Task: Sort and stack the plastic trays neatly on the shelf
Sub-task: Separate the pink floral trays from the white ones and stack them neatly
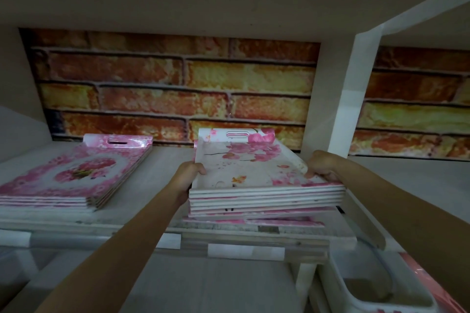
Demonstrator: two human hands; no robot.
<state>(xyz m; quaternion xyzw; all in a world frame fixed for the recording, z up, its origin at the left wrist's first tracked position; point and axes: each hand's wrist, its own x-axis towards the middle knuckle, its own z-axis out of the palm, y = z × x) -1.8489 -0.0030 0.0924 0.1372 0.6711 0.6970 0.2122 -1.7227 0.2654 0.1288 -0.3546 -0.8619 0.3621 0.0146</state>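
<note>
Both forearms reach in from the near edge. Left hand [189,173] and right hand [321,164] curl their fingers over opposite side rims of a floral tray stack [254,185] at mid-shelf [162,173]. Second pink stack [76,178] lies left; white bin [361,284] stands near right, below.

A stack of white trays with pink blossom print [254,175] lies flat in the centre of the frame, its handle slot at the far end, gripped at both side edges by the hands. It rests on more trays lying on the shelf [165,185]. At left, a second, pinker floral stack [71,180] lies flat, slightly fanned.
</note>
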